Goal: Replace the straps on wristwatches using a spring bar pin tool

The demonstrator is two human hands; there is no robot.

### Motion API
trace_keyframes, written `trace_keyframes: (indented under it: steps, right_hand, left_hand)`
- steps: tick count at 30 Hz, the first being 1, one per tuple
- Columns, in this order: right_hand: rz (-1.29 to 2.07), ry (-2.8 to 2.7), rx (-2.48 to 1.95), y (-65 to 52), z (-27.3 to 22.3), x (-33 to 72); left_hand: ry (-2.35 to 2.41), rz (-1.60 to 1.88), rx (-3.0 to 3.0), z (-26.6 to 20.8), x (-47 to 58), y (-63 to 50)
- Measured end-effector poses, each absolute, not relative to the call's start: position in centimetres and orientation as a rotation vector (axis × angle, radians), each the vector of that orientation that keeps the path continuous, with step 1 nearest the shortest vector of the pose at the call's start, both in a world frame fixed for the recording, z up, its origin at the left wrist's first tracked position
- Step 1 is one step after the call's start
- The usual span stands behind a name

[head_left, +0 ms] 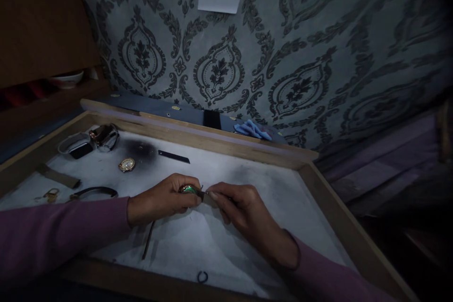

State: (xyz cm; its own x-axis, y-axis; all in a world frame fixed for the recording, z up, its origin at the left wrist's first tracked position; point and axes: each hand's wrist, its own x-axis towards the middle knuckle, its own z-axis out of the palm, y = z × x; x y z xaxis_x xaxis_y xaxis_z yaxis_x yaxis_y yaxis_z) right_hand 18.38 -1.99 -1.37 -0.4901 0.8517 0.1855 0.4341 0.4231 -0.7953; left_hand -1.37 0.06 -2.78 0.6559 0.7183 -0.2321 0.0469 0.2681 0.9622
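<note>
My left hand [173, 198] is closed around a watch [189, 189] with a green glittering dial and a gold-coloured edge. On the right, my right hand [240, 203] pinches a thin dark piece [205, 194] against the watch's side; whether it is a tool or part of the strap, I cannot tell. Left of my hands lies a round gold watch case [126, 165] with a pale dial. A black strap [95, 192] curves behind my left forearm. Below my left hand lies a thin dark rod [148, 240].
A wooden rim [226, 138] surrounds the white work surface. At far left are a smartwatch [80, 150], other watches [105, 137], an olive strap piece [58, 177] and a gold buckle [52, 194]. A dark blade [174, 156] lies behind my hands, a black ring [202, 277] in front. A blue cloth [253, 129] lies beyond the rim.
</note>
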Motion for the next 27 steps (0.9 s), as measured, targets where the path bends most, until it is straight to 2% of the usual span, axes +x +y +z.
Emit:
trace_keyframes:
  steps: [27]
  right_hand:
    - [0.968,-2.106,-1.096,-2.00,-0.94,18.38]
  left_hand:
    - [0.764,0.525,1.302,-2.71,-1.34,-0.27]
